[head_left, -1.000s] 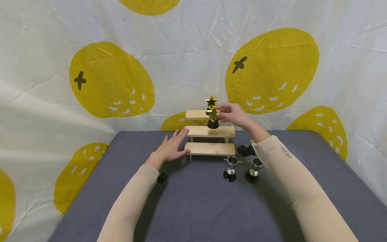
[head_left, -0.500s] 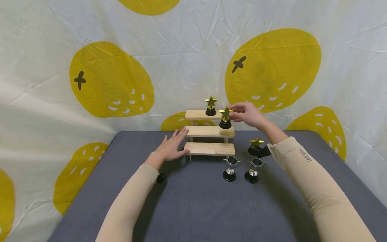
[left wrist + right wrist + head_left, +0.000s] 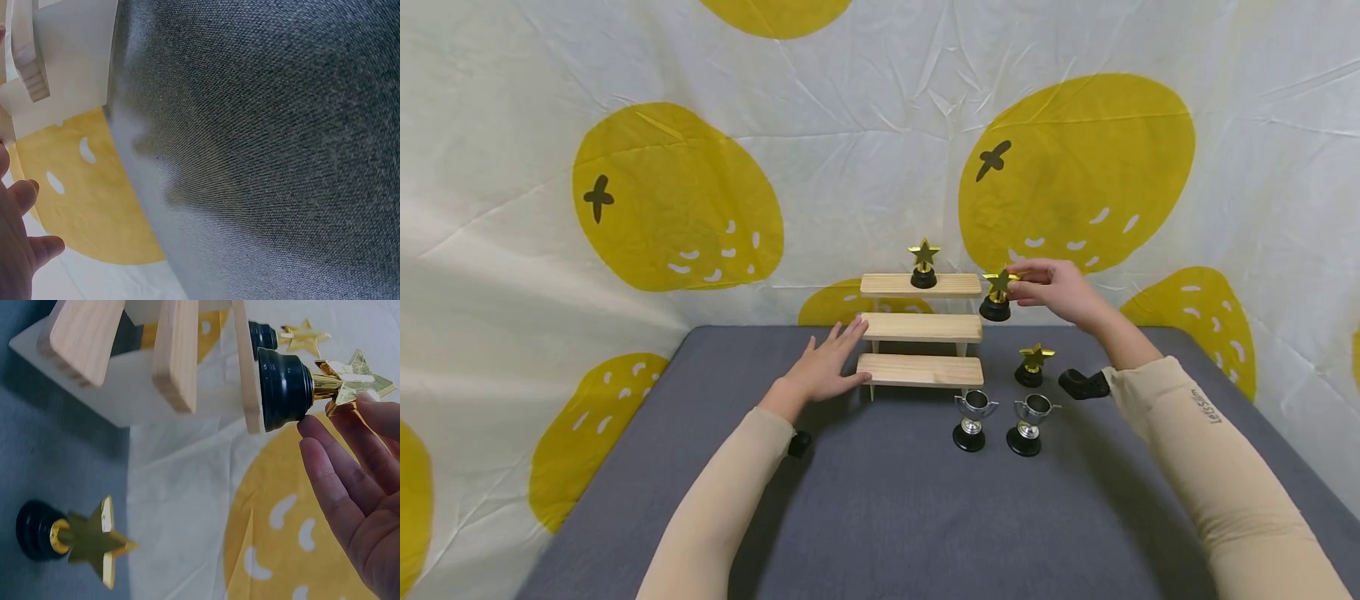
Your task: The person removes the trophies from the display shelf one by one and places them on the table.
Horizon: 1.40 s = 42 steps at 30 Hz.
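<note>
My right hand [image 3: 1054, 289] pinches a gold star trophy [image 3: 998, 287] by its star, with the thumb on one side and fingers on the other. The trophy is upright in the air, just right of the three-tier wooden shelf stand [image 3: 921, 368]. In the right wrist view, its black base [image 3: 284, 390] appears beside the top board's end; whether they touch I cannot tell. Another star trophy [image 3: 923, 265] stands on the top board. My left hand [image 3: 827, 362] lies with fingers spread against the stand's left side, touching the middle and bottom boards.
A third star trophy [image 3: 1033, 365] stands on the grey table [image 3: 880, 517], right of the stand. Two silver cup trophies [image 3: 973, 419] stand in front of it. A white cloth [image 3: 865, 167] with yellow fruit shapes hangs behind.
My right hand has carried the star trophy rightward, from in front of the top board to beyond the stand's right end. The left hand stays put.
</note>
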Available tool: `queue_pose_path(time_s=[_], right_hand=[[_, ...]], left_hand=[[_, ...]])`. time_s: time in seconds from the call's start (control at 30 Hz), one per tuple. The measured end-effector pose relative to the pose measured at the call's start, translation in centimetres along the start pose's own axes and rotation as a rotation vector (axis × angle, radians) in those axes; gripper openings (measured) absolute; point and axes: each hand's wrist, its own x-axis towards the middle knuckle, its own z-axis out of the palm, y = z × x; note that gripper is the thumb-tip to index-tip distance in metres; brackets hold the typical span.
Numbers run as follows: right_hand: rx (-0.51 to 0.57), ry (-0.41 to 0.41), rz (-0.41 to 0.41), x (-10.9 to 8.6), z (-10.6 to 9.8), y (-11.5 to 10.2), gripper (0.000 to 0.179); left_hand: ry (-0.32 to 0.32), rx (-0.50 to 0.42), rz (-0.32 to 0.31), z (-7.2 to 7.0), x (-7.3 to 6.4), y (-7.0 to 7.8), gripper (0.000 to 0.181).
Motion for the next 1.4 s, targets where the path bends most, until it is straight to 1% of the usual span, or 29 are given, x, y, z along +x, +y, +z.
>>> queue_pose_path(time_s=[0.27, 0.37, 0.57, 0.77, 0.97, 1.07, 1.17, 1.3, 1.4], right_hand=[[-0.004, 0.016, 0.046, -1.4, -1.6, 2.0, 0.049], [-0.001, 0.012, 0.054, -1.9, -2.1, 2.7, 0.050], [-0.029, 0.009, 0.054, -2.8, -2.8, 4.5, 0.049], [-0.053, 0.051, 0.058, -3.8, -3.8, 6.4, 0.048], [-0.057, 0.092, 0.068, -4.6, -4.7, 7.6, 0.048], [-0.046, 0.106, 0.081, -5.1, -5.2, 8.2, 0.051], [-0.005, 0.119, 0.095, -5.7, -6.0, 9.0, 0.053], [0.059, 0.138, 0.121, -6.7, -6.9, 10.1, 0.040], [0.084, 0.146, 0.142, -7.0, -7.3, 10.8, 0.027]], left_hand=[[0.000, -0.007, 0.010, -0.1, 0.0, 0.0, 0.093], [-0.001, -0.007, 0.009, -0.2, 0.0, 0.0, 0.093], [-0.002, -0.010, 0.012, -0.2, -0.2, 0.1, 0.093], [0.004, -0.009, 0.011, -0.1, -0.2, 0.1, 0.093], [0.008, -0.015, 0.010, -0.2, -0.3, 0.0, 0.093], [0.005, -0.011, 0.003, -0.2, -0.3, 0.0, 0.093], [0.005, -0.012, 0.007, -0.2, -0.2, -0.1, 0.093], [0.007, -0.028, 0.026, -0.1, -0.1, -0.1, 0.093], [0.003, -0.027, 0.020, 0.0, -0.1, -0.2, 0.093]])
